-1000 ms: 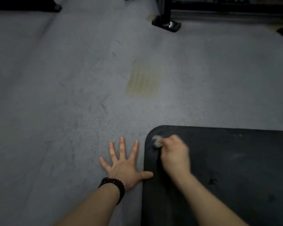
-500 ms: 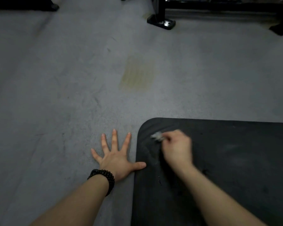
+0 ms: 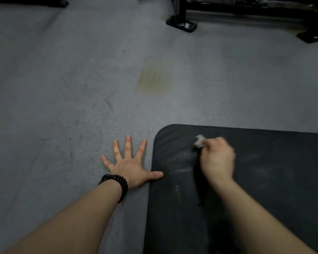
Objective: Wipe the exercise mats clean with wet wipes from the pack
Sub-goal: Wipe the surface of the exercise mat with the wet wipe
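On the left we see a wide grey floor (image 3: 62, 88), with a yellowish stain (image 3: 153, 80) further away near the middle. The floor on this side is free, so there is much room to the left of the mat.

Our left hand (image 3: 128, 165) lies flat on the floor with all fingers spread wide. It holds nothing. Only its thumb reaches to the right and touches the left edge of the mat. A dark bead bracelet (image 3: 116, 186) goes around this wrist.

The black exercise mat (image 3: 273, 189) lies in the lower right part of the view. Its far left corner is rounded, and its far edge runs to the right out of the picture. The surface is dull, with a shiny wet patch (image 3: 182, 162) between our two hands and some pale smears more to the right.

Our right hand (image 3: 217, 158) is on the mat near this corner, curled closed around a small crumpled wet wipe (image 3: 199, 141), which sticks out at the fingertips. The hand looks a little blurred.

At the far right top, black metal equipment feet (image 3: 182, 24) stand on the floor, well apart from the mat.
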